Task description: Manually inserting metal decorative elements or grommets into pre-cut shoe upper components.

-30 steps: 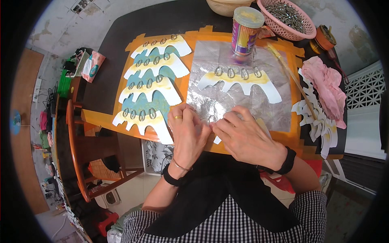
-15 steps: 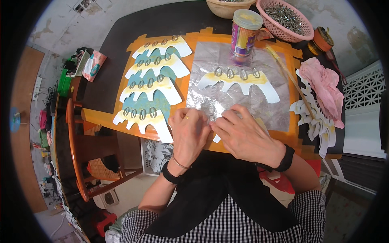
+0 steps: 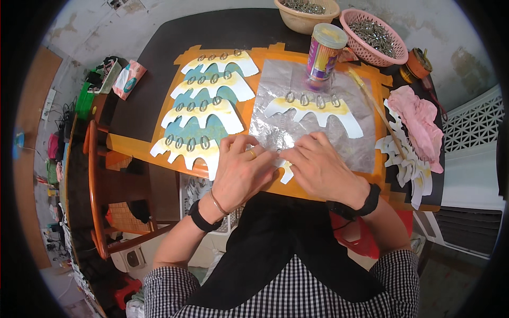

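Observation:
Both of my hands work close together at the near edge of the covered mat. Beneath them, mostly hidden, lies a white scalloped cut-out (image 3: 287, 173) with a yellow-smeared edge. My left hand (image 3: 239, 168) is closed, its fingertips bent inward; what they pinch is covered. My right hand (image 3: 324, 167) is closed too, thumb and forefinger at a small metal loop (image 3: 279, 151), only partly visible. Just beyond, another white cut-out (image 3: 313, 112) lies flat with several metal loops along its yellow edge. To the left, several similar pieces (image 3: 204, 113) with loops are laid in a column.
A jar (image 3: 324, 52) with a yellow-smeared lid stands at the back of the plastic sheet (image 3: 275, 74). Behind are a pink basket (image 3: 398, 57) and a beige bowl (image 3: 305, 21) of metal parts. At right lie a yellow-tipped stick (image 3: 383, 112), stacked cut-outs (image 3: 416, 177) and pink cloth (image 3: 416, 119).
My hands stay together over the same cut-out, and more of its yellow and white edge shows between them. The left forearm has swung outward to the left. The whole view has shifted slightly.

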Demonstrator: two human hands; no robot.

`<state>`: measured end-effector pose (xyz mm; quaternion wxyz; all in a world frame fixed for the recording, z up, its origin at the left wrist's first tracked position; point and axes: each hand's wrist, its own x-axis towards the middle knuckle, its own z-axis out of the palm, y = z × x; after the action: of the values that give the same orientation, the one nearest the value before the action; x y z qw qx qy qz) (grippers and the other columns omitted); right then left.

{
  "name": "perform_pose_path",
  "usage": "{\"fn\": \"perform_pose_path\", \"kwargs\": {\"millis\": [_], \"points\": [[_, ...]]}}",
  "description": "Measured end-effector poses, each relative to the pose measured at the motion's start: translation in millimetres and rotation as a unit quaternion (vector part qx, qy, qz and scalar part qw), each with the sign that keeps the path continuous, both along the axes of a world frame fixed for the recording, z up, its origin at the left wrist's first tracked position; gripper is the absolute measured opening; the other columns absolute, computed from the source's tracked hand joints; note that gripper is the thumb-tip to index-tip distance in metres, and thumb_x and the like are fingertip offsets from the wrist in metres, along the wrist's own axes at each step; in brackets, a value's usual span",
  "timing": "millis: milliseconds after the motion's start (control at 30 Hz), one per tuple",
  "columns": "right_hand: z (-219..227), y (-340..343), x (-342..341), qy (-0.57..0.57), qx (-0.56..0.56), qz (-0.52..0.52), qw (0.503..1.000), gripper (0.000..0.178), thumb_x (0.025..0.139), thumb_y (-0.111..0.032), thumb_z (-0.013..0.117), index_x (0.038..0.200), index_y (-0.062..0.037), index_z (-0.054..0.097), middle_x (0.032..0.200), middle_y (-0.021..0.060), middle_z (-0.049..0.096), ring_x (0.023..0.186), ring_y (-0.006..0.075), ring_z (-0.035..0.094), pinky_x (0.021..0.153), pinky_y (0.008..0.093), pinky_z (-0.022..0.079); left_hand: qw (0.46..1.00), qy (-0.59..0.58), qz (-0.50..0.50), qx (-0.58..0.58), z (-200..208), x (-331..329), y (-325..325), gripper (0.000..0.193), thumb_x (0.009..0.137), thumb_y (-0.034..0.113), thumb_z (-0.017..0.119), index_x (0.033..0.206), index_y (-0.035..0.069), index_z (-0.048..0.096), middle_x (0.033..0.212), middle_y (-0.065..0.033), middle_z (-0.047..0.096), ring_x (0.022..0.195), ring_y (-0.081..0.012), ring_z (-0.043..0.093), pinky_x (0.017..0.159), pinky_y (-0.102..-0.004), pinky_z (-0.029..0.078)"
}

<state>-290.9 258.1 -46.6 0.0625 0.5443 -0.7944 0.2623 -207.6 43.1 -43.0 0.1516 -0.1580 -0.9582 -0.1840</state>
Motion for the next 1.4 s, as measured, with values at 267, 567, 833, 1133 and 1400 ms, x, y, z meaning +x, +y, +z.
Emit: {"fn": "perform_pose_path", "kwargs": {"millis": [267,567,833,1133,1400], "points": [[-1.8,-5.3,2.6,0.007,0.002,-0.010,1.000,0.017,0.082,-0.009,0.074,0.097,-0.0062,0.068,0.090,0.0050,0.063,0.099,0.0251,0.058,0.091,0.0410,0.043,0.998,0.062,-0.018,-0.006,-13.5,-0.6,0.3,0.022,0.076,0.017,0.083,0.095,0.017,0.074,0.095,0.0049,0.069,0.101,-0.0216,0.060,0.092,-0.0398,0.040],[-8.2,-17.7,14.8,0.037,-0.027,-0.068,0.997,0.011,0.082,-0.014,0.075,0.084,-0.0084,0.066,0.087,0.0027,0.059,0.096,0.0227,0.055,0.091,0.0401,0.041,0.998,0.007,-0.019,0.053,-10.7,4.1,-3.0,0.022,0.079,0.011,0.077,0.101,0.013,0.073,0.097,-0.0007,0.066,0.104,-0.0251,0.057,0.094,-0.0416,0.038],[-9.2,-12.0,19.1,0.042,-0.016,-0.067,0.997,0.008,0.082,-0.011,0.072,0.086,-0.0088,0.065,0.087,0.0026,0.058,0.095,0.0230,0.054,0.090,0.0413,0.041,0.998,-0.007,-0.041,0.036,-8.5,9.7,-10.1,0.024,0.084,0.014,0.068,0.107,0.013,0.075,0.108,-0.0015,0.069,0.115,-0.0280,0.056,0.109,-0.0498,0.035],[5.2,-1.5,25.2,0.104,0.036,-0.028,0.994,0.019,0.082,-0.012,0.069,0.098,-0.0021,0.068,0.095,0.0050,0.062,0.100,0.0233,0.057,0.098,0.0443,0.043,0.995,0.016,-0.076,-0.055,-17.5,19.5,-18.3,0.035,0.085,0.036,0.077,0.115,0.017,0.073,0.123,0.0010,0.067,0.127,-0.0295,0.055,0.123,-0.0672,0.021],[8.7,2.1,23.6,0.099,0.075,-0.016,0.992,0.025,0.086,-0.013,0.067,0.107,0.0012,0.069,0.108,0.0081,0.064,0.116,0.0267,0.056,0.105,0.0463,0.042,0.996,-0.022,-0.069,-0.059,-11.3,23.4,-14.1,0.046,0.087,0.046,0.073,0.122,0.017,0.069,0.130,-0.0025,0.063,0.131,-0.0312,0.052,0.122,-0.0700,0.020]]}}
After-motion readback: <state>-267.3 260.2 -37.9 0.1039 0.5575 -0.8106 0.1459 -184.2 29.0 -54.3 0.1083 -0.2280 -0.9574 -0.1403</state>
